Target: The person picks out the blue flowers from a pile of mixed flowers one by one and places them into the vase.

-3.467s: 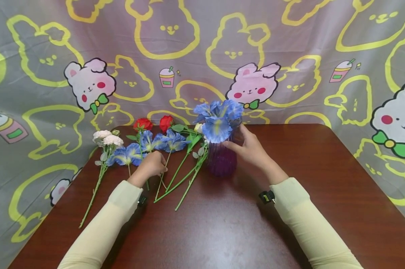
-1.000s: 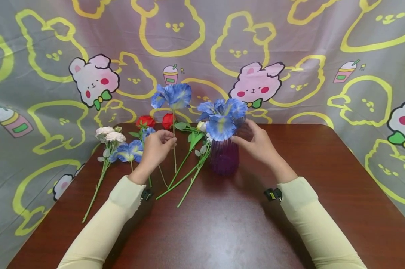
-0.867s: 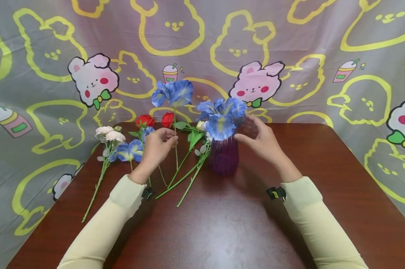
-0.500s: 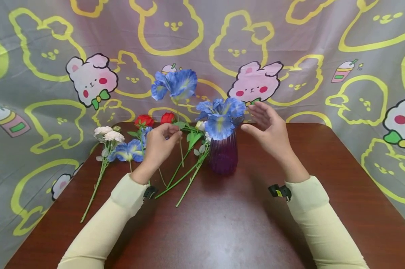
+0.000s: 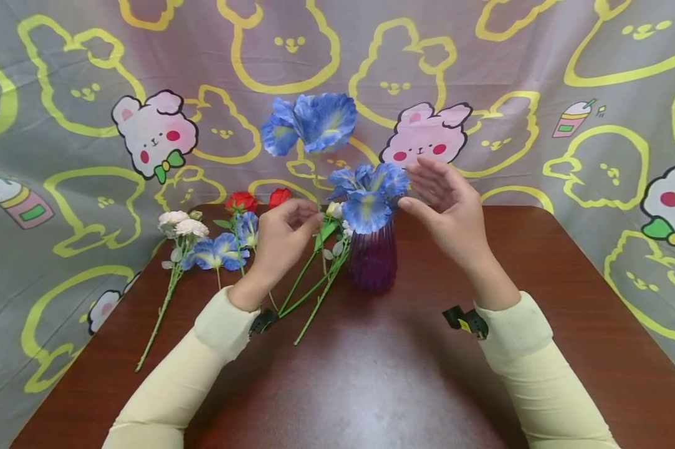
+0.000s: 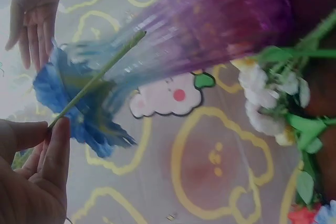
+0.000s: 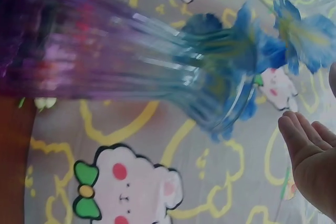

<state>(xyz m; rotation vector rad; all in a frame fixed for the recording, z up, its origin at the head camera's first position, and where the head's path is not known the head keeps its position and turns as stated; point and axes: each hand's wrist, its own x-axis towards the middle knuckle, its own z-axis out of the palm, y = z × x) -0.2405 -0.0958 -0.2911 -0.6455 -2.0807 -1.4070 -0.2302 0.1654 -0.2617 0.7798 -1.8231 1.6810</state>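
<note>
My left hand [image 5: 287,240] pinches the thin stem [image 6: 100,77] of a blue artificial iris [image 5: 311,123] between thumb and fingers. The bloom stands upright above the hand, up and left of the vase. A ribbed purple glass vase [image 5: 373,262] with a clear, flared top stands on the table, and blue iris blooms [image 5: 368,198] fill its mouth. Beside the mouth, on the right, my right hand [image 5: 452,215] is raised with its fingers extended. In the right wrist view that hand [image 7: 312,161] is apart from the glass and holds nothing.
Left of the vase lie more artificial flowers: white blooms [image 5: 182,224] on a long stem, blue irises [image 5: 216,252], red roses [image 5: 240,202] and several green stems [image 5: 320,305]. A patterned curtain [image 5: 315,50] hangs behind the brown table [image 5: 371,386].
My left hand has picked up a blue iris, raised it and carried it right toward the vase. The right hand has let go of the vase and moved slightly right and up.
</note>
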